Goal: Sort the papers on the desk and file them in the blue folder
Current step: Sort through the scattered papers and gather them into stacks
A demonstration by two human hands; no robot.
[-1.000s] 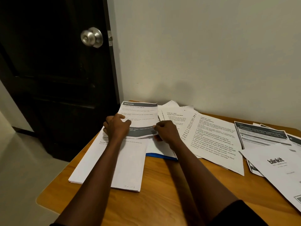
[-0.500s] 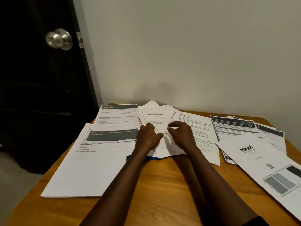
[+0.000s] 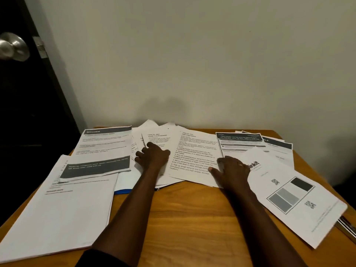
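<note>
Left hand (image 3: pixel 154 157): lies palm down on the fanned sheets toward the far edge of the desk (image 3: pixel 183 218), fingers spread wide and only slightly bent, gripping nothing.

Right hand (image 3: pixel 231 170): rests palm down and flat, thumb splayed toward the near edge, on the right border of the "Desk Organization" sheet (image 3: pixel 192 157), just where the blinkit sheet (image 3: pixel 289 189) overlaps it. Holds nothing that can be seen.

Blue folder (image 3: pixel 122 191): sits buried under the middle papers, left of centre. Shows only as a thin blue strip along their near border, between the white stack (image 3: pixel 63 209) and the left forearm.

White stack: fills the near left corner and reaches toward the left edge. Carries the Kitchen sheet (image 3: pixel 104 151), with its dark bands, at its far end.

"Guest Tray" sheet (image 3: pixel 159 137): lies partly under the left hand's fingers, overlapped on the right by the "Desk Organization" sheet.

Dark-header sheets (image 3: pixel 240 141): lie fanned at the far right corner, partly under the blinkit sheet, which runs slantwise to the right edge.

Beyond the far edge: pale wall (image 3: pixel 192 54). Beyond the left edge: dark door (image 3: pixel 28 112) with a round metal knob (image 3: pixel 13 47).
</note>
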